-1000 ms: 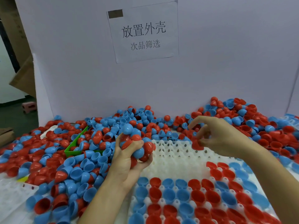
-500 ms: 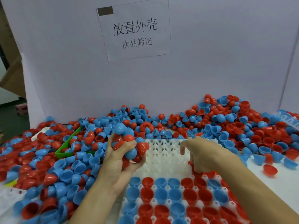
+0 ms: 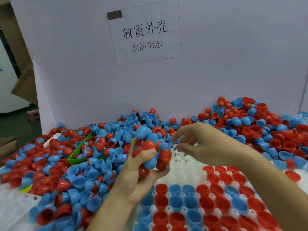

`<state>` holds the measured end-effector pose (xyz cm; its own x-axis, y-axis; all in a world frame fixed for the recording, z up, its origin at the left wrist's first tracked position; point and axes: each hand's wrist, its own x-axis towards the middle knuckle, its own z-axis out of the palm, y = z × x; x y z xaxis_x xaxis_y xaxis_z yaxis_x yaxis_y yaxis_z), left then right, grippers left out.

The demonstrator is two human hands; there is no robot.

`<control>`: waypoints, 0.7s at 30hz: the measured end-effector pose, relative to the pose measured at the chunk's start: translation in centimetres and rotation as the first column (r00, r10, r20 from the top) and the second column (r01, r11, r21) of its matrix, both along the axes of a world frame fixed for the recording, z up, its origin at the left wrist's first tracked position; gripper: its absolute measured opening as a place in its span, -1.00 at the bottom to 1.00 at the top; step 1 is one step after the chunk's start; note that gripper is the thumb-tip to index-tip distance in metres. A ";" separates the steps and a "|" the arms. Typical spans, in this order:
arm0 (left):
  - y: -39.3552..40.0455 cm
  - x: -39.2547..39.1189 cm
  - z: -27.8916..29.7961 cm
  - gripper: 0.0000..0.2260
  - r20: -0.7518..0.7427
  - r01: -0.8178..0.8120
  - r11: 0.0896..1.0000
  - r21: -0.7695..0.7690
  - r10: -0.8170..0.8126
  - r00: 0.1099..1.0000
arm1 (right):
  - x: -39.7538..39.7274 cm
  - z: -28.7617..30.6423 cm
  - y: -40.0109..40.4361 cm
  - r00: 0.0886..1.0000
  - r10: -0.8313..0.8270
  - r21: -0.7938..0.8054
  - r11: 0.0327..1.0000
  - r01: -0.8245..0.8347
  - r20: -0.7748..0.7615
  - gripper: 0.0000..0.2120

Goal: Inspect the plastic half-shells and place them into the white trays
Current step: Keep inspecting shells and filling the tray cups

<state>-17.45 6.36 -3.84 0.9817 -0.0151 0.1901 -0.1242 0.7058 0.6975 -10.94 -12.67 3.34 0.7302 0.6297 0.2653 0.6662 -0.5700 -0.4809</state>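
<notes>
Hands [image 3: 143, 165] around half-shells [image 3: 150, 145], above tray [image 3: 181, 165]

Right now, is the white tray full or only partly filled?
Partly filled: the white tray holds shells in its near rows, while its far pockets are bare.

White backboard [image 3: 216, 64] standing upright, bearing a paper sign [image 3: 144, 33] with printed characters and a brown tape strip [image 3: 114, 15]. Green bin [image 3: 78, 154] at centre left; cardboard [image 3: 25, 87] and a pink stool [image 3: 33, 115] at far left.
</notes>
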 end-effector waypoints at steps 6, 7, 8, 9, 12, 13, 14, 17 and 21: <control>-0.1 -0.4 0.2 -0.27 0.023 0.064 0.997 0.030 -0.065 0.998 | -0.4 -0.5 0.7 0.992 0.076 0.034 0.997 -0.073 -0.097 -0.82; -0.1 -0.4 0.2 -0.24 0.012 0.054 0.998 0.026 -0.054 0.998 | -0.4 -0.5 0.7 0.989 0.092 0.054 0.995 -0.086 -0.119 -0.83; -0.1 -0.3 0.2 -0.21 0.000 0.041 0.999 0.021 -0.041 0.999 | -0.4 -0.5 0.6 0.986 0.097 0.075 0.993 -0.087 -0.137 -0.85; 0.0 -0.3 0.3 -0.20 -0.013 0.026 1.000 0.017 -0.025 1.000 | -0.3 -0.5 0.6 0.984 0.094 0.095 0.992 -0.081 -0.150 -0.87; 0.0 -0.2 0.3 -0.27 -0.032 -0.018 1.000 0.010 0.019 0.999 | -0.4 -0.5 0.7 0.982 0.092 0.137 0.988 -0.070 -0.165 -0.91; 0.0 -0.2 0.3 -0.32 -0.028 -0.022 1.000 0.008 0.022 0.999 | -0.5 -0.5 0.8 0.981 0.103 0.128 0.988 -0.083 -0.166 -0.89; -0.1 -0.2 0.2 -0.37 -0.021 -0.022 1.000 0.009 0.022 1.000 | -0.7 -0.5 0.9 0.979 0.117 0.102 0.990 -0.101 -0.165 -0.86; -0.2 -0.3 0.1 -0.37 -0.008 -0.009 1.000 0.009 0.009 1.000 | -1.3 -0.6 1.4 0.978 0.154 0.005 0.988 -0.154 -0.140 -0.81; -0.1 -0.2 0.1 -0.19 -0.050 0.017 0.999 -0.042 -0.019 0.999 | -1.5 -1.0 1.9 0.983 0.147 0.043 0.989 -0.143 -0.111 -0.83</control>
<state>-17.66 6.22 -3.77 0.9897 -0.0261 0.1408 -0.0763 0.7360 0.6726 -12.42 -10.75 2.33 0.6585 0.7227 0.2097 0.6805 -0.4529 -0.5760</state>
